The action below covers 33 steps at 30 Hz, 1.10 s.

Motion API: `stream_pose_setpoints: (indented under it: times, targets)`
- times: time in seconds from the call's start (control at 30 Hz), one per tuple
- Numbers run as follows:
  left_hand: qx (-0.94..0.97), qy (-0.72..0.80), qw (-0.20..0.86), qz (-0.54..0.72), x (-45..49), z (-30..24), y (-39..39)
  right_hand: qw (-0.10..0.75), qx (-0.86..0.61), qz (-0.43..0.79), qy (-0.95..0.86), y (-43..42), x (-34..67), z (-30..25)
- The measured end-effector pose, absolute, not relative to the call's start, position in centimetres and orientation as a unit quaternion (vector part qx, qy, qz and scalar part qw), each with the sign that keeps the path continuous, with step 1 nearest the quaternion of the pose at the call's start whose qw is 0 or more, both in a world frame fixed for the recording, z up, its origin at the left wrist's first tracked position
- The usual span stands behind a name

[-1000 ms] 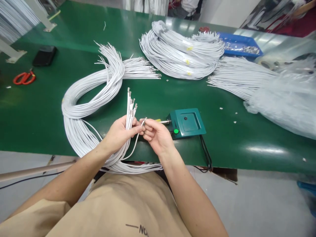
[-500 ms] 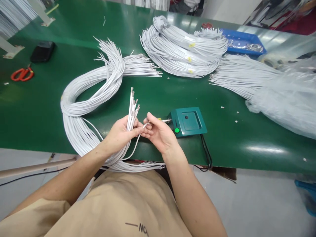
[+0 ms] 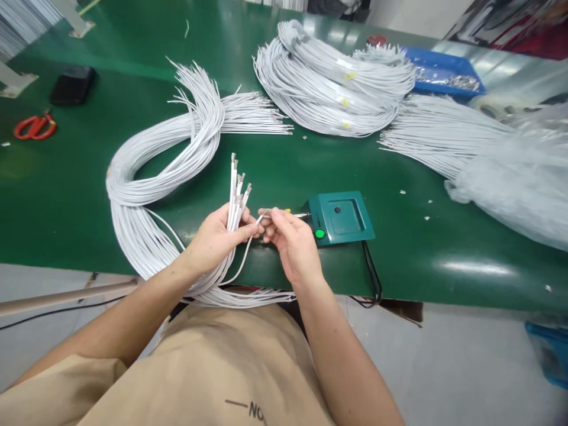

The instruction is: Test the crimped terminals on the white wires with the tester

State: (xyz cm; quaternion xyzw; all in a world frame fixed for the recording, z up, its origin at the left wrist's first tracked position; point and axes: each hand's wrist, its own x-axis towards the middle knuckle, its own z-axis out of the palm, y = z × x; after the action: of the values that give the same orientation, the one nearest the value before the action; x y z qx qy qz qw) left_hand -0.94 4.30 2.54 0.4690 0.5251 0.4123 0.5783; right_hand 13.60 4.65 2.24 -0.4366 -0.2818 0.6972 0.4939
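Observation:
My left hand [image 3: 217,236] is closed round a bundle of white cables [image 3: 236,192] whose metal-tipped ends stand up above my fingers. My right hand [image 3: 290,239] pinches the end of a single white cable [image 3: 260,220] beside that bundle. Just right of my right hand sits a small teal box [image 3: 341,217] with a green button and a metal probe pointing toward my fingers. The cables run down from my left hand into a big white loop [image 3: 146,189] lying on the green table [image 3: 66,195].
More white cable bundles [image 3: 328,89] lie at the back, with loose cables and a clear plastic bag [image 3: 515,183] at right. A blue tray [image 3: 448,74] of metal parts sits far right. Red scissors [image 3: 33,126] and a black object [image 3: 71,84] lie at left.
My right hand has shifted slightly with the single cable, staying close to the bundle. The view has tilted a little; the left hand keeps its grip.

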Motion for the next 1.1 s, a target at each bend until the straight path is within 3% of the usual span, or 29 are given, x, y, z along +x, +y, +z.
stream_pose_setpoints:
  times: [0.2, 0.3, 0.4, 0.6, 0.73, 1.1]
  targets:
    - [0.427, 0.485, 0.652, 0.396, -1.0, 2.6, 4.6, 0.463, -0.550, 0.377, -0.583, 4.3, 13.4, 1.9]
    - [0.376, 0.460, 0.711, 0.377, -1.1, 2.5, 4.9, 0.364, -0.518, 0.148, -0.760, 4.4, 13.9, 1.3]
    - [0.345, 0.446, 0.743, 0.361, -1.2, 2.2, 5.2, 0.248, -0.472, 0.035, -0.846, 4.9, 15.0, 1.1]
    - [0.371, 0.484, 0.707, 0.358, -0.8, 1.4, 5.5, 0.160, -0.525, 0.016, -0.836, 6.9, 17.8, 2.7]
    - [0.416, 0.505, 0.666, 0.359, -0.5, 0.9, 5.7, 0.072, -0.486, 0.050, -0.869, 8.0, 18.8, 3.3]
    - [0.498, 0.596, 0.551, 0.306, 0.3, 0.4, 6.2, 0.079, -0.490, 0.062, -0.866, 8.8, 18.5, 2.9]
